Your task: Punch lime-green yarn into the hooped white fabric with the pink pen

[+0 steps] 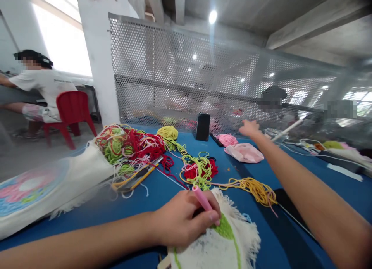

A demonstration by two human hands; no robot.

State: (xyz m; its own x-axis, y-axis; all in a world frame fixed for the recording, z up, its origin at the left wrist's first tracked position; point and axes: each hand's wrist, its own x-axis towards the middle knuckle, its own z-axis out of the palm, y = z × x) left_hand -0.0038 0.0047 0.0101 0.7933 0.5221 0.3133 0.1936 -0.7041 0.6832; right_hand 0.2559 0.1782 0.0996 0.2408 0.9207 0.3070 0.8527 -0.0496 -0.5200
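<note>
My left hand (186, 218) is closed round a pink pen-like tool (202, 198), over a white cloth (209, 247) with frayed edges. A solid green patch (225, 227) and green yarn lines show on the cloth beside and below the fingers. Farther off, my right hand (249, 128) reaches out over the back of the table, fingers stretched and nothing visible in them. Below it lie a pink yarn bundle (227, 140) and a pink-white plastic bag (245, 153). Green and red yarn (200, 170) is heaped just beyond my left hand, with orange-yellow yarn (257, 189) to its right.
On the blue table (174, 145) stand a dark phone (202, 127) and a large tangled yarn pile (130, 145). Scissors or cutters (139, 176) lie beside the pile. A flowered cloth (31, 187) is at left. Behind runs a perforated metal screen (174, 67). A person sits at far left.
</note>
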